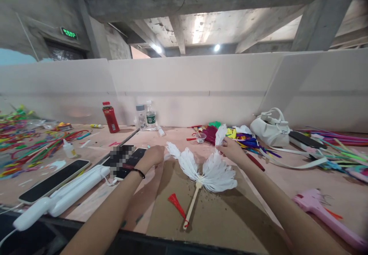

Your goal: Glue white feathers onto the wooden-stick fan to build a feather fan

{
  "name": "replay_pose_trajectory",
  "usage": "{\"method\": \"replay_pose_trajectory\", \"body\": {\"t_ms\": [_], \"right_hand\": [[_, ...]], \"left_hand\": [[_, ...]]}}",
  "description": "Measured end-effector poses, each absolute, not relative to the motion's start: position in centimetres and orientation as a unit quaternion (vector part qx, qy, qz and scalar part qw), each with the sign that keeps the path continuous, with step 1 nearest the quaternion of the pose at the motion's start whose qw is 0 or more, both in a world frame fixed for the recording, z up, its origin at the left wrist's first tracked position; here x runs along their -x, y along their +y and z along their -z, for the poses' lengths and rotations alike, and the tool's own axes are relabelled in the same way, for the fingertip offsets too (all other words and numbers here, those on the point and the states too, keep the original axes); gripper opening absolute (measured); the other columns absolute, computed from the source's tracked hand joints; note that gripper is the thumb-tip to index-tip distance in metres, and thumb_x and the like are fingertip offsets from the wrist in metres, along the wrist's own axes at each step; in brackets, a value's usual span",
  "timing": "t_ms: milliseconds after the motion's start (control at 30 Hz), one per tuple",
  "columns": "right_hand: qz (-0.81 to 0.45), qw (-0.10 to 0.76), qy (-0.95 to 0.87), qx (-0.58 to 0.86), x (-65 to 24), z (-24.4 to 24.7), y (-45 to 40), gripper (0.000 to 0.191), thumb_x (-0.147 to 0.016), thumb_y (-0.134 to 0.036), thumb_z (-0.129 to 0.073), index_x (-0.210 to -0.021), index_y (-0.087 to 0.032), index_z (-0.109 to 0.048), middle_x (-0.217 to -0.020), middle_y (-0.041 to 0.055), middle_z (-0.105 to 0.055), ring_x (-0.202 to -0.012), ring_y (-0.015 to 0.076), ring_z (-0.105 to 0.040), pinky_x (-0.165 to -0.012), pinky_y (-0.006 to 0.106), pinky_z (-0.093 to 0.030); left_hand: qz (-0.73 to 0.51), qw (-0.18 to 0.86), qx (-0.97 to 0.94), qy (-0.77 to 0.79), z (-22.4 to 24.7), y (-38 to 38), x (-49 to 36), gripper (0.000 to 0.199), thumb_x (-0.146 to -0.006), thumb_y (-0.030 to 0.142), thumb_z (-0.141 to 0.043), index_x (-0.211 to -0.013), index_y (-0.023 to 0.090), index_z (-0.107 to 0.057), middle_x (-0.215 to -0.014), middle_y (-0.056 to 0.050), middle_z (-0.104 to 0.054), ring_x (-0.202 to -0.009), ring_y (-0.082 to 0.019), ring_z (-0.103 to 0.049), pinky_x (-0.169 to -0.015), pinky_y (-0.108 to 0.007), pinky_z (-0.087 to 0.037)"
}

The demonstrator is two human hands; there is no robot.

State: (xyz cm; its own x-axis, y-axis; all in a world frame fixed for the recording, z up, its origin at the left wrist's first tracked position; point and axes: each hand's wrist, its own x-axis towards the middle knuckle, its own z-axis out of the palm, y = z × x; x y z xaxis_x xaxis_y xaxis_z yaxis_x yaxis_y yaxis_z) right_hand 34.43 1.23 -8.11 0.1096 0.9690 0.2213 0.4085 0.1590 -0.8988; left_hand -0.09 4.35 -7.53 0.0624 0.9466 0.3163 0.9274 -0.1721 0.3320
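A white feathery fan [220,174] with a pale wooden handle [192,206] lies on a brown board [227,216]. Its feathers spread out to both sides, and a red tassel [177,205] hangs from the handle's lower end. My right hand [230,148] is closed on a white feather piece [221,134], which stands up above the fan's right side. Left of the fan, my left hand [156,154] is over the table near the upper left feather tip; its fingers are mostly hidden from view.
Phones [54,180], a white device [80,190] and a glue bottle [69,149] lie left. Bottles [110,118] stand behind. Coloured strips [244,140] and a white bag [270,128] are at the back right, a pink glue gun [327,216] at the right.
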Motion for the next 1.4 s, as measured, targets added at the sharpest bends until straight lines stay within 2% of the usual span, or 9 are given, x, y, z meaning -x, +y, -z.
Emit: {"method": "replay_pose_trajectory", "body": {"t_ms": [133,367,600,867,1033,1133,1233,1300,1400], "right_hand": [[-0.280,0.427,-0.612,0.604,-35.7,7.7,0.9,0.019,-0.088,-0.014,-0.070,-0.072,-0.016,-0.059,-0.062,-0.0065,-0.055,-0.054,0.0096,-0.052,-0.052,0.022,-0.042],[-0.296,0.408,-0.612,0.609,-35.8,8.2,1.2,0.017,-0.094,-0.023,-0.070,-0.082,-0.014,-0.064,-0.067,-0.0054,-0.060,-0.058,0.0099,-0.059,-0.056,0.022,-0.048],[-0.285,0.392,-0.615,0.621,-36.7,8.7,1.9,0.022,-0.097,-0.029,-0.069,-0.082,-0.014,-0.063,-0.068,-0.0051,-0.060,-0.056,0.0093,-0.058,-0.055,0.022,-0.050],[-0.253,0.359,-0.632,0.638,-37.6,9.6,2.4,0.022,-0.099,-0.032,-0.068,-0.087,-0.014,-0.065,-0.079,-0.0021,-0.065,-0.065,0.0113,-0.062,-0.063,0.026,-0.055],[-0.193,0.372,-0.629,0.655,-37.7,10.3,2.5,0.019,-0.095,-0.032,-0.070,-0.091,-0.014,-0.066,-0.087,0.0005,-0.067,-0.074,0.0147,-0.064,-0.072,0.032,-0.056],[-0.134,0.425,-0.626,0.640,-37.4,9.7,2.3,0.014,-0.085,-0.023,-0.072,-0.095,-0.014,-0.067,-0.100,0.0095,-0.069,-0.099,0.0239,-0.064,-0.091,0.041,-0.051],[-0.108,0.489,-0.623,0.600,-36.2,8.4,1.9,0.030,-0.081,-0.024,-0.066,-0.109,-0.013,-0.067,-0.120,0.0183,-0.067,-0.118,0.0315,-0.058,-0.103,0.046,-0.044],[-0.129,0.518,-0.633,0.561,-34.6,7.6,1.1,0.036,-0.083,-0.031,-0.063,-0.114,-0.013,-0.066,-0.121,0.0175,-0.067,-0.114,0.0307,-0.061,-0.101,0.046,-0.046],[-0.218,0.519,-0.675,0.477,-31.6,6.8,-0.6,0.034,-0.085,-0.041,-0.064,-0.109,-0.017,-0.068,-0.104,0.0099,-0.074,-0.096,0.0244,-0.068,-0.088,0.038,-0.054]], "left_hand": [[-0.166,-0.004,-0.744,0.647,8.0,3.5,-1.8,0.033,-0.099,0.041,-0.063,-0.121,0.015,-0.066,-0.121,-0.009,-0.068,-0.105,-0.024,-0.068,-0.091,-0.046,-0.057],[-0.124,-0.035,-0.728,0.674,8.8,3.3,-3.6,0.031,-0.095,0.044,-0.067,-0.107,0.015,-0.069,-0.112,-0.010,-0.069,-0.105,-0.026,-0.066,-0.090,-0.044,-0.054],[-0.106,-0.067,-0.726,0.676,8.8,3.3,-3.5,0.034,-0.098,0.043,-0.064,-0.118,0.015,-0.066,-0.122,-0.011,-0.067,-0.112,-0.026,-0.065,-0.098,-0.049,-0.053],[-0.099,-0.036,-0.750,0.653,8.4,3.7,-2.6,0.036,-0.098,0.036,-0.066,-0.127,0.015,-0.063,-0.128,-0.012,-0.065,-0.110,-0.026,-0.066,-0.093,-0.047,-0.057],[-0.147,0.000,-0.741,0.655,8.5,4.1,-2.1,0.036,-0.098,0.035,-0.067,-0.127,0.014,-0.063,-0.128,-0.012,-0.065,-0.110,-0.026,-0.067,-0.092,-0.046,-0.058],[-0.210,0.021,-0.724,0.656,8.1,4.4,-2.0,0.034,-0.098,0.036,-0.065,-0.125,0.015,-0.064,-0.123,-0.010,-0.067,-0.105,-0.024,-0.068,-0.089,-0.044,-0.059],[-0.292,0.029,-0.711,0.639,7.3,4.3,-2.3,0.027,-0.100,0.034,-0.063,-0.118,0.015,-0.064,-0.114,-0.008,-0.068,-0.097,-0.021,-0.067,-0.085,-0.041,-0.058],[-0.348,0.035,-0.712,0.609,6.6,3.7,-3.0,0.014,-0.101,0.025,-0.056,-0.107,0.015,-0.063,-0.100,-0.005,-0.066,-0.089,-0.019,-0.064,-0.082,-0.037,-0.054],[-0.412,0.067,-0.737,0.532,5.5,1.9,-4.7,0.009,-0.095,0.015,-0.051,-0.090,0.019,-0.057,-0.079,0.001,-0.058,-0.076,-0.016,-0.056,-0.074,-0.029,-0.046]]}}
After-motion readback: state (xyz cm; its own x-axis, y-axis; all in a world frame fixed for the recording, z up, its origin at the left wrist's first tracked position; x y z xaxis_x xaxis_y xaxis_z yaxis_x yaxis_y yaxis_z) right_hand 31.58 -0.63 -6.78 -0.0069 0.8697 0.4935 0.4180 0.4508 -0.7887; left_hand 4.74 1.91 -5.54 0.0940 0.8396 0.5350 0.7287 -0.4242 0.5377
